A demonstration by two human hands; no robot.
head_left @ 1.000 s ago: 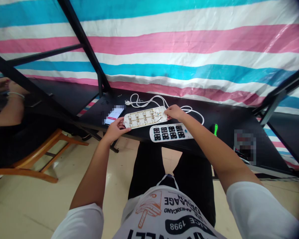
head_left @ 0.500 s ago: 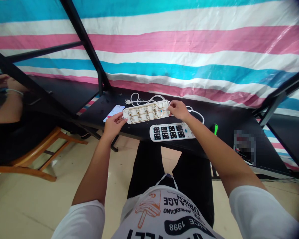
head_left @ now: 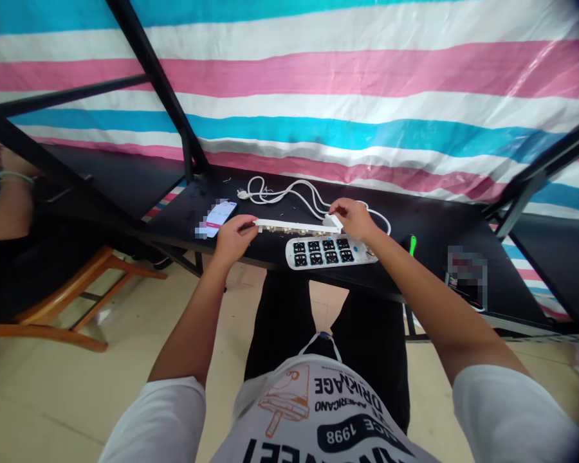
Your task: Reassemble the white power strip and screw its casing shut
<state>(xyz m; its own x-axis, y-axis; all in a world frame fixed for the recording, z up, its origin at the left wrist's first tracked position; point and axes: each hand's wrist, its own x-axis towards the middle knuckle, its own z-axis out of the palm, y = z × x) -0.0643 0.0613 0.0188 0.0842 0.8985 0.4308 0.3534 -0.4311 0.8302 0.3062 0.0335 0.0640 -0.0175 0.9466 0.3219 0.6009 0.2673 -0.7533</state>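
Observation:
Between my two hands a white power strip shell (head_left: pixel 296 227) is held edge-on, its metal contacts facing down. My left hand (head_left: pixel 237 236) pinches its left end. At its right end my right hand (head_left: pixel 353 218) grips it near the cable. Just below, the other power strip half (head_left: pixel 325 252) lies on the black table, with rows of black socket inserts facing up; my right forearm passes by its right end. A white power cord (head_left: pixel 296 188) with a plug (head_left: pixel 242 193) loops behind the held shell.
A phone (head_left: pixel 220 215) lies left of my left hand on the black table (head_left: pixel 424 222). A green-handled tool (head_left: pixel 412 244) and a blurred-out item (head_left: pixel 467 276) are to the right. Black metal frame bars (head_left: pixel 147 58) rise at the left, where another person's arm (head_left: pixel 17 193) shows.
The held shell has turned from contacts facing up toward me to edge-on with contacts down. My left hand has moved right, and my right hand has tipped with the shell.

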